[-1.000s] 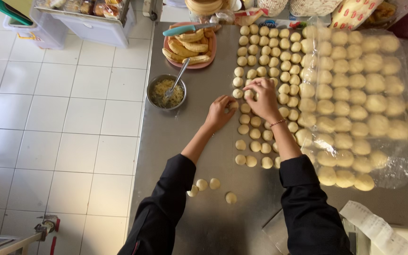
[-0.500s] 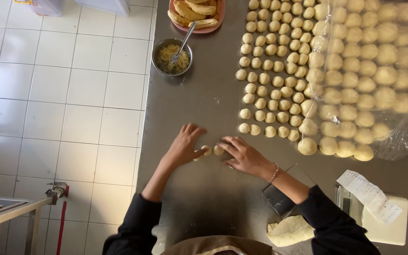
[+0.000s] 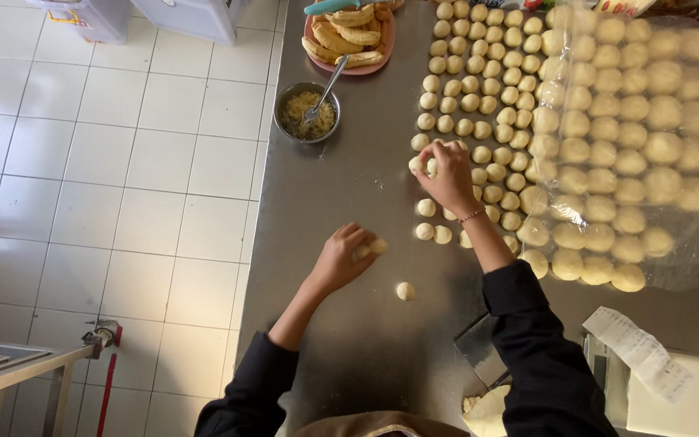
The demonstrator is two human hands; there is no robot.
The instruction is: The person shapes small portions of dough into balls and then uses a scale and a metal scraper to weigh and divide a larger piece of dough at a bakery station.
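Since a moment ago, left hand now curled shut on a dough ball at mid-frame on the steel bench, right hand risen to the rows of small dough balls, fingers closed around one, another loose ball left below.

Scene evenly and fairly brightly lit, daylight-like. A soft sheen is seen on the steel table, brighter toward the lower middle. Glare is caught on the clear plastic sheet at right. Short soft shadows are cast beside the dough balls. Focus is mostly sharp; slight softness and mild stretching noted at edges.
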